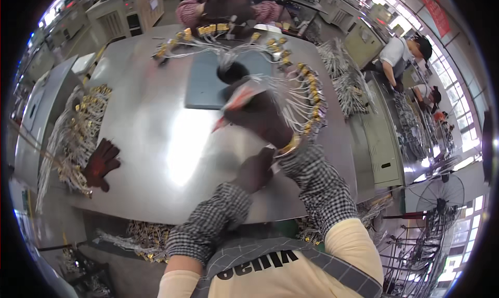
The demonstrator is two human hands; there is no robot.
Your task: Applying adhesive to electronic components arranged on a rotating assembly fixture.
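Observation:
My right hand (262, 118), in a dark brown glove, reaches over the middle of the table. It is closed around a blurred red-orange and white thing (240, 98) whose kind I cannot make out. Close to the right wrist, my gloved left hand (255, 170) has its fingers drawn together; what they pinch, if anything, is hidden. A yellow band (289, 146) shows at the right cuff. Beyond the right hand, white wires (226, 58) gather at a dark round piece (232, 72) over a blue-grey mat (200, 87). They fan out to brass-coloured ends (315, 93) in an arc.
A spare brown glove (102, 164) lies at the left of the metal table (140, 189), beside a wire bundle (78, 142). More wire bundles (345, 80) hang at the right edge. A person (223, 7) stands across the table; others work at the right near a fan (441, 199).

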